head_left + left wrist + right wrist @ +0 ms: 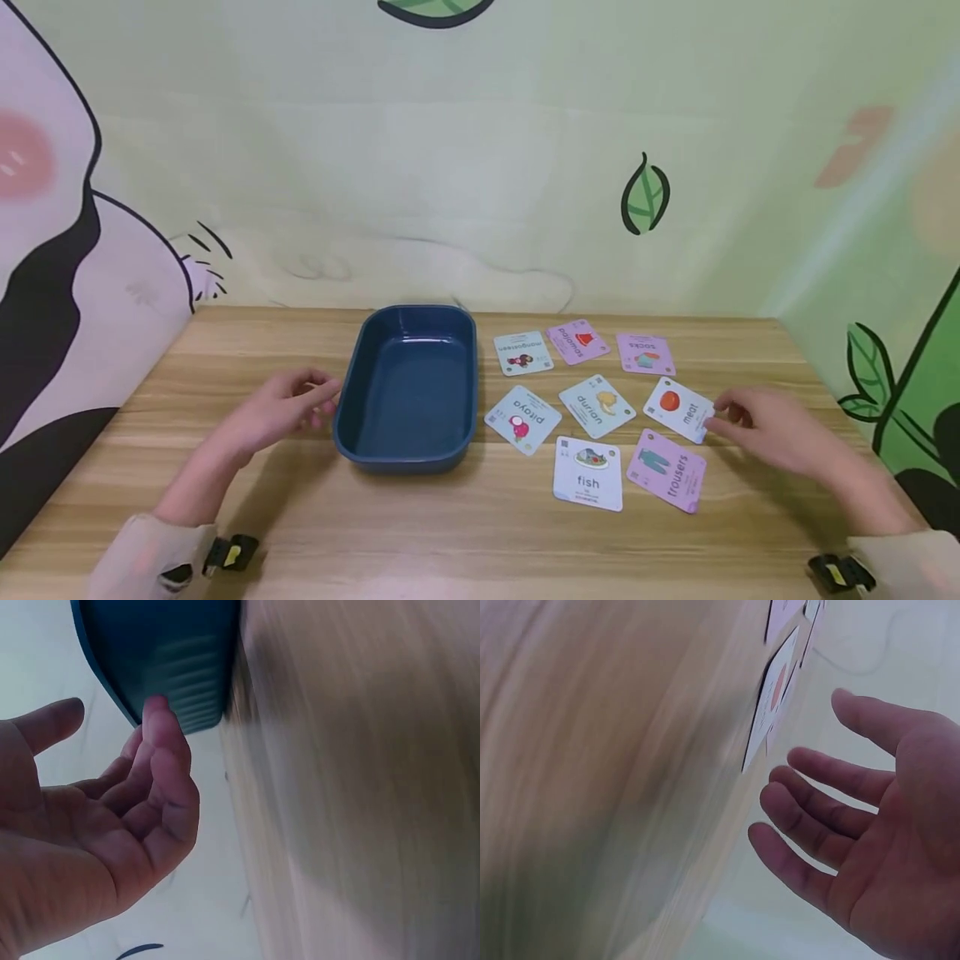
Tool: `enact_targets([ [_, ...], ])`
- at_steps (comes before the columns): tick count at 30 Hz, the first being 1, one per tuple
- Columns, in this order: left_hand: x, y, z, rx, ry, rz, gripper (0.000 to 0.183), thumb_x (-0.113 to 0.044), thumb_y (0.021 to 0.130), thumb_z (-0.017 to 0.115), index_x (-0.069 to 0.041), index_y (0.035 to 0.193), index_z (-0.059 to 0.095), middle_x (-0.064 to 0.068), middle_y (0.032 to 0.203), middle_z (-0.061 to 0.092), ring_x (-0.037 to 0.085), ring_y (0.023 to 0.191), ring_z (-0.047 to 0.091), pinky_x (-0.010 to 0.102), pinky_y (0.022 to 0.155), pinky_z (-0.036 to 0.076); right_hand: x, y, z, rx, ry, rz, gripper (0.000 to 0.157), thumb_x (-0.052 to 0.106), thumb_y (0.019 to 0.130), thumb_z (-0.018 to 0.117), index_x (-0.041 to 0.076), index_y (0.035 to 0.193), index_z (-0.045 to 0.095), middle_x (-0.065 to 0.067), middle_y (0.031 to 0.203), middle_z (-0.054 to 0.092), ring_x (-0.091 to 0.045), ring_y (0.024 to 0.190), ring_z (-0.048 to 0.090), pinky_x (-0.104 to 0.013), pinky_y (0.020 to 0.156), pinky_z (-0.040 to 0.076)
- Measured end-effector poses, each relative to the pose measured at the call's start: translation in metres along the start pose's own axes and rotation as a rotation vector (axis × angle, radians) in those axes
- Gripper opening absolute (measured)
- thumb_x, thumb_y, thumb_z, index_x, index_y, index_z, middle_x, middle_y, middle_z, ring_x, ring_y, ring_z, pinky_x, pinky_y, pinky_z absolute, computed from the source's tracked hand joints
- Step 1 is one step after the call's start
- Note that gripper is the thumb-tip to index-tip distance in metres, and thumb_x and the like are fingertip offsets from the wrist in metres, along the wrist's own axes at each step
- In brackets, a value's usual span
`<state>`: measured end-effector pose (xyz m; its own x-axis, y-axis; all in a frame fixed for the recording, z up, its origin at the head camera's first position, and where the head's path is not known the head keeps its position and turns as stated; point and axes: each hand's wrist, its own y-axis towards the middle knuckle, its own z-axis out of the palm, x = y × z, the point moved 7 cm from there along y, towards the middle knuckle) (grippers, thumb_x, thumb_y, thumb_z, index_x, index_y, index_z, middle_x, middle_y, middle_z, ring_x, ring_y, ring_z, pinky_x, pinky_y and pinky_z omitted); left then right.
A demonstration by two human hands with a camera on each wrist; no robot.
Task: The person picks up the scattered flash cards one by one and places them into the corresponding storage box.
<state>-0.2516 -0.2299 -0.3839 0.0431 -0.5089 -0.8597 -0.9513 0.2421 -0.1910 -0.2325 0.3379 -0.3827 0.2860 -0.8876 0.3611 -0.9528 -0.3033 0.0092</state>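
Note:
My left hand (288, 404) hovers at the left wall of a deep blue tray (468, 392), its fingers loosely bent and holding nothing. In the left wrist view the index fingertip overlaps the tray's outer side (184, 667). At the right, my right hand (772, 429) is beside the white "meat" card (678, 408), thumb and fingertips right at the card's right edge. The right wrist view has the fingers spread and relaxed, with a gap between them and the meat card (772, 697). Below that card lies the purple "trousers" card (667, 471).
More picture cards lie right of the tray: fish (588, 473), durian (597, 406), pitaya (522, 420), mangosteen (523, 353), pajamas (577, 342) and socks (646, 354). The wooden table (450, 533) meets a printed wall cloth (525, 208) at its back edge.

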Motion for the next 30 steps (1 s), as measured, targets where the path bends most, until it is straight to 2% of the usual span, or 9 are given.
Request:
enact_targets([
  [2, -0.002, -0.002, 0.002, 0.019, 0.005, 0.000, 0.047, -0.033, 0.108, 0.055, 0.009, 0.129, 0.052, 0.014, 0.095, 0.062, 0.024, 0.081, 0.060, 0.032, 0.066, 0.051, 0.005, 0.001, 0.002, 0.017, 0.011, -0.009, 0.021, 0.028, 0.095, 0.074, 0.008, 0.096, 0.070, 0.006, 0.077, 0.059, -0.011, 0.067, 0.050, -0.026, 0.057, 0.045],
  [4, -0.003, -0.004, 0.004, 0.036, 0.002, -0.002, 0.047, -0.033, 0.108, 0.056, 0.009, 0.129, 0.052, 0.013, 0.094, 0.062, 0.024, 0.081, 0.060, 0.031, 0.065, 0.050, 0.009, 0.001, 0.005, 0.035, 0.024, -0.015, 0.019, 0.029, 0.094, 0.076, 0.012, 0.091, 0.068, 0.007, 0.074, 0.057, -0.010, 0.066, 0.049, -0.025, 0.056, 0.043],
  [7, -0.005, -0.005, 0.006, 0.051, -0.001, 0.001, 0.045, -0.031, 0.107, 0.057, 0.008, 0.128, 0.052, 0.012, 0.090, 0.062, 0.025, 0.080, 0.060, 0.030, 0.063, 0.049, 0.014, 0.000, 0.008, 0.059, 0.038, -0.023, 0.021, 0.029, 0.091, 0.079, 0.013, 0.088, 0.067, 0.007, 0.073, 0.057, -0.010, 0.065, 0.049, -0.024, 0.056, 0.043],
  [17, -0.001, -0.007, 0.008, 0.103, -0.038, 0.023, 0.039, -0.019, 0.102, 0.065, 0.010, 0.125, 0.052, 0.010, 0.079, 0.061, 0.021, 0.072, 0.056, 0.030, 0.060, 0.049, 0.033, -0.001, 0.019, 0.094, 0.058, -0.096, 0.029, 0.029, 0.085, 0.085, 0.006, 0.096, 0.070, 0.008, 0.078, 0.057, -0.008, 0.068, 0.049, -0.025, 0.059, 0.044],
  [23, -0.001, -0.006, 0.008, 0.110, -0.047, 0.032, 0.039, -0.017, 0.102, 0.066, 0.010, 0.125, 0.052, 0.008, 0.075, 0.059, 0.019, 0.069, 0.056, 0.030, 0.061, 0.049, 0.039, 0.001, 0.024, 0.093, 0.058, -0.116, 0.035, 0.030, 0.083, 0.087, 0.005, 0.102, 0.071, 0.005, 0.085, 0.059, -0.009, 0.070, 0.049, -0.025, 0.061, 0.044],
  [30, 0.002, -0.006, 0.008, 0.132, -0.084, 0.025, 0.038, -0.016, 0.102, 0.065, 0.009, 0.126, 0.050, 0.009, 0.076, 0.059, 0.020, 0.069, 0.055, 0.029, 0.061, 0.048, 0.052, 0.005, 0.028, 0.084, 0.033, -0.179, 0.041, 0.025, 0.082, 0.088, 0.002, 0.111, 0.072, 0.005, 0.092, 0.063, -0.008, 0.074, 0.051, -0.025, 0.061, 0.045],
])
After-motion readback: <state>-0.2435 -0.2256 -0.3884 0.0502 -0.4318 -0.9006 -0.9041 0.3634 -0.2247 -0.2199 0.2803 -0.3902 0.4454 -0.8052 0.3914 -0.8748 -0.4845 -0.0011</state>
